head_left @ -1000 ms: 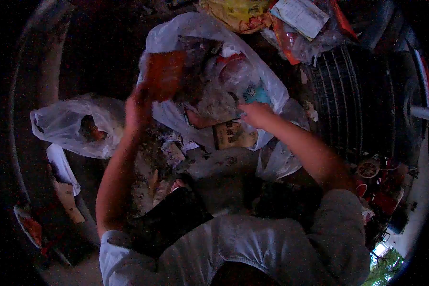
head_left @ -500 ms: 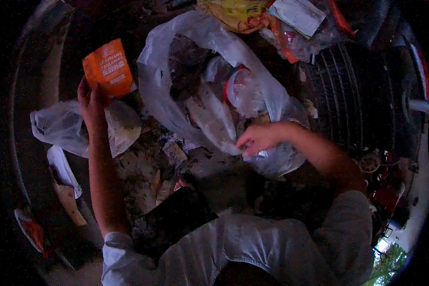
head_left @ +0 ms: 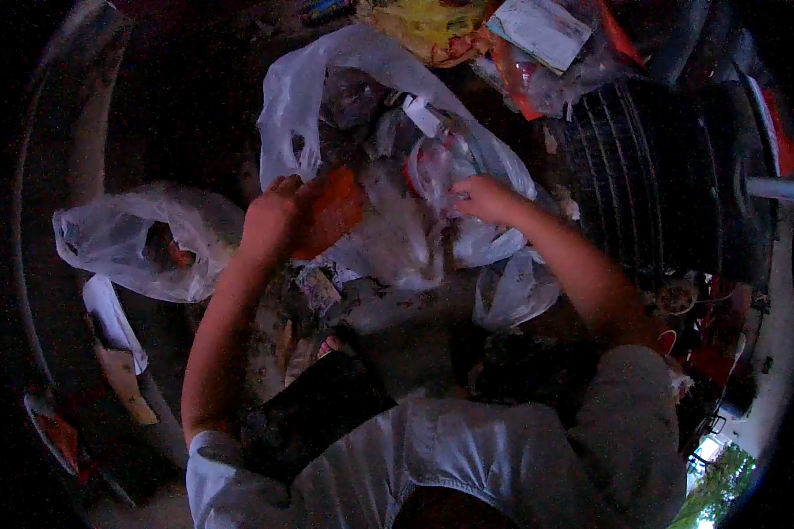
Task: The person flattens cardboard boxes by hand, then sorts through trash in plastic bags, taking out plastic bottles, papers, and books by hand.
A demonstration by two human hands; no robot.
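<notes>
My left hand [head_left: 273, 214] is closed around an orange takeaway packet [head_left: 333, 214], which overlaps the left side of a large open plastic bag [head_left: 289, 110]. My right hand [head_left: 490, 199] is inside the bag's right edge, its fingers drawn together against crumpled clear plastic; what they grip is hard to make out. Close to those fingers lies a clear plastic container [head_left: 437, 167] with a red edge. A small white box-like piece [head_left: 422, 115] rests higher up in the bag, beside dark crumpled plastic [head_left: 351, 99].
A smaller translucent bag [head_left: 97, 238] lies open on the left, above a white strip [head_left: 115, 322] and a brown piece of cardboard [head_left: 125, 383]. A black ribbed object [head_left: 653, 176] stands on the right. Yellow packaging [head_left: 432, 26] and a pale booklet [head_left: 543, 33] lie at the back.
My left hand has carried the orange packet rightward and down to the large bag. My right hand has moved up along the bag's right side. A white piece now shows inside the bag.
</notes>
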